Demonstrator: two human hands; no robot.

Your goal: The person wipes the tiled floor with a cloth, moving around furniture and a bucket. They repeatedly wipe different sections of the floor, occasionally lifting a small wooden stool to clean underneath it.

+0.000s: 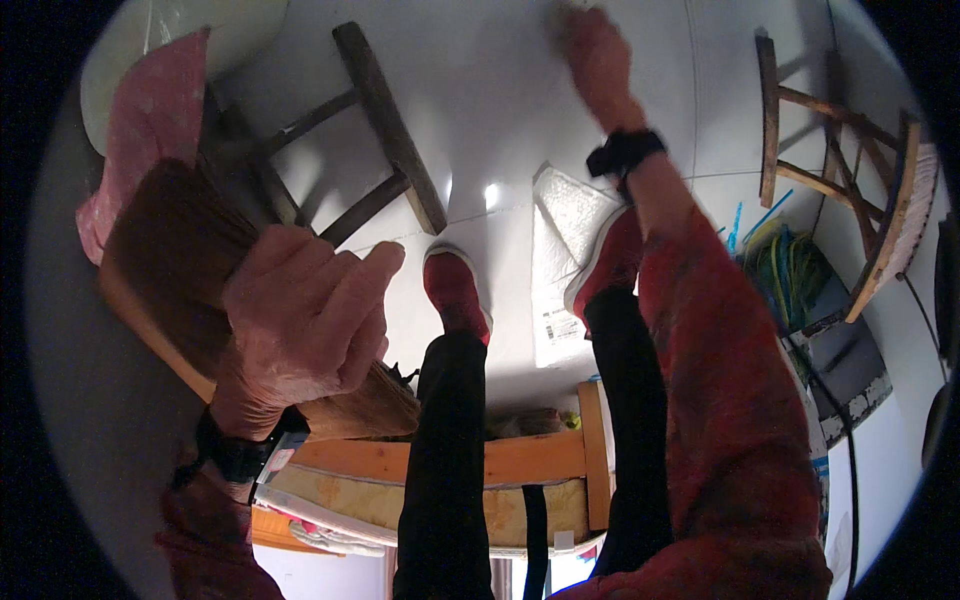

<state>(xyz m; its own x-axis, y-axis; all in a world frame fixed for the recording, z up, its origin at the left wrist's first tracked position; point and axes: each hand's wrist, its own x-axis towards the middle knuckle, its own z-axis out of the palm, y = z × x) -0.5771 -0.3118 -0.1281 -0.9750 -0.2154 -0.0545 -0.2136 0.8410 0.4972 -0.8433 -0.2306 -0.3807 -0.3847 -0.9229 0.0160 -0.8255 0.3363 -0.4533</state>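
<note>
My left hand point(305, 315) is raised at the left of centre with its fingers curled and the thumb side toward the middle. Its palm is hidden, so any held thing cannot be seen. Beneath it lies a brown wooden piece point(165, 260) with a worn surface. My right hand point(600, 75) reaches far out at the top, its fingers closed round a small greyish thing point(570, 25) too blurred to name. On the floor between my arms lies a white padded plastic envelope point(563, 270) with a printed label, partly under my right red shoe point(610, 255).
A dark wooden stool frame point(385, 130) stands at the upper left, near a pink cloth point(150, 130). Another wooden stool point(885, 215) is at the right. Green and blue strands point(790, 270) fill a box there, with a black cable point(848, 470) nearby. A wooden bench point(540, 458) shows below.
</note>
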